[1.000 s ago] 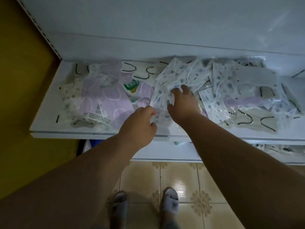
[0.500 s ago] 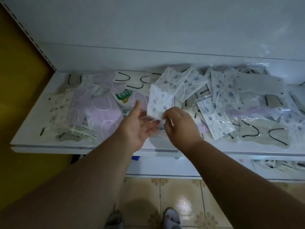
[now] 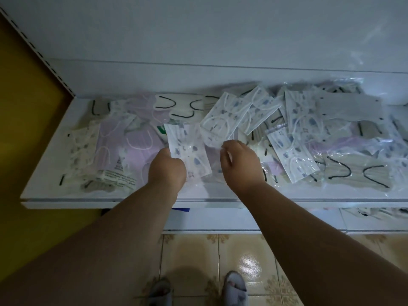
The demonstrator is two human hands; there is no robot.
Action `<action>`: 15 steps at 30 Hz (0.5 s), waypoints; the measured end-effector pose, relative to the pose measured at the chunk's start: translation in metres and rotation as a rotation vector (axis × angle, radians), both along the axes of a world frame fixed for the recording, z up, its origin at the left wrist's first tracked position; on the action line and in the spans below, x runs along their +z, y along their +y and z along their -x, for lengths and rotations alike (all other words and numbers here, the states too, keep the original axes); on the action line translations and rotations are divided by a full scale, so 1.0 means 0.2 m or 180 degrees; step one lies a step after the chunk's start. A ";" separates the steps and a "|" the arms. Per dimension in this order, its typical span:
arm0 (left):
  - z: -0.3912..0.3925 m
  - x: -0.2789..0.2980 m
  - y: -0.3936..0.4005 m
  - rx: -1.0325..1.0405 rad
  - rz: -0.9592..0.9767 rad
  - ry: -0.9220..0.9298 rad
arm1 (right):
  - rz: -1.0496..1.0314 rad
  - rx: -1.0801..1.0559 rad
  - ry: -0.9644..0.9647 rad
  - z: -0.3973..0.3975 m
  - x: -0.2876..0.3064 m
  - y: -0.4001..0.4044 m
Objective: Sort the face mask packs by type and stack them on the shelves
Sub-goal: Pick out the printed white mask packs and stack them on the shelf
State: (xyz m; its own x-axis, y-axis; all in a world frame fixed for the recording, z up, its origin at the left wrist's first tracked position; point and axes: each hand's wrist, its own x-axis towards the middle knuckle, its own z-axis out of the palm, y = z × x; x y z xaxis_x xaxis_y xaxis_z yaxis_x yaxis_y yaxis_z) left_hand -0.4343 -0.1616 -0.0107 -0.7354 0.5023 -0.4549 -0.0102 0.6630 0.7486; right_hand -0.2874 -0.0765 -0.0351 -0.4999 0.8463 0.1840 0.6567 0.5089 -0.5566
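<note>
A: What's the biggest thing in view?
B: A white shelf (image 3: pixel 44 186) against a pale wall, heaped with face mask packs: lilac ones (image 3: pixel 136 140) at the left, blue-patterned ones (image 3: pixel 293 157) in the middle, beige ones with black ear loops (image 3: pixel 357 175) at the right.
A: And the hands?
B: The left hand (image 3: pixel 166 171) pinches one blue-patterned pack (image 3: pixel 187 151), lifted just above the heap, tilted.
A: The right?
B: The right hand (image 3: pixel 240 164) hovers beside that pack, fingers loosely curled, holding nothing.
A: Below?
B: A lower shelf (image 3: pixel 220 219), tiled floor (image 3: pixel 194 257), two slippers (image 3: pixel 235 288).
</note>
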 end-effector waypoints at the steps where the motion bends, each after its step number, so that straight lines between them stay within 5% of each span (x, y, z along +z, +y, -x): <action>1: 0.00 0.00 0.01 0.0077 -0.0073 -0.0160 | 0.0113 -0.0025 0.0211 -0.01 0.03 -0.03; 6: 0.00 0.05 0.03 0.0482 -0.0311 -0.0713 | 0.0084 0.0402 0.0579 -0.03 0.08 -0.14; 10: -0.01 0.08 0.01 0.0579 -0.0772 -0.2042 | 0.0243 0.1423 0.0471 0.01 0.06 -0.15; 12: 0.00 0.05 0.01 0.0293 -0.0462 -0.1485 | 0.0334 0.1560 0.0280 0.05 0.04 -0.12; 15: 0.03 -0.01 0.00 0.0193 -0.0299 -0.0762 | 0.0171 0.0633 -0.0587 0.11 0.04 0.04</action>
